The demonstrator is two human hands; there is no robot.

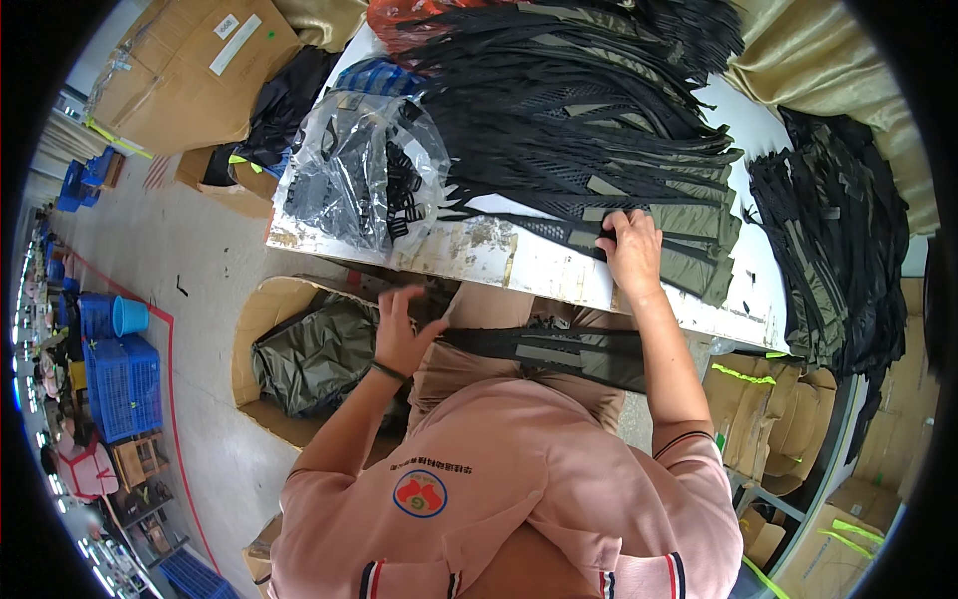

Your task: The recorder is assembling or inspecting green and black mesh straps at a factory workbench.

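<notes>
Rows of black mesh and olive-green fabric strap pieces (579, 130) lie overlapped across the white table. At the row's near edge my right hand (634, 250) has its fingers curled down on the closest strap piece (539, 228), pinching it near its grey patch. My left hand (402, 329) hovers before the table edge, fingers apart, with nothing in it. Another strap piece (559, 349) of the same kind lies across my lap, just right of that hand.
Clear plastic bags with black parts (349, 165) rest on the table's left end. Below stands an open cardboard box (249, 344) holding dark green fabric (317, 351). More dark straps (828, 250) hang at the right, above cartons (768, 409). Blue crates (122, 384) stand on the floor at left.
</notes>
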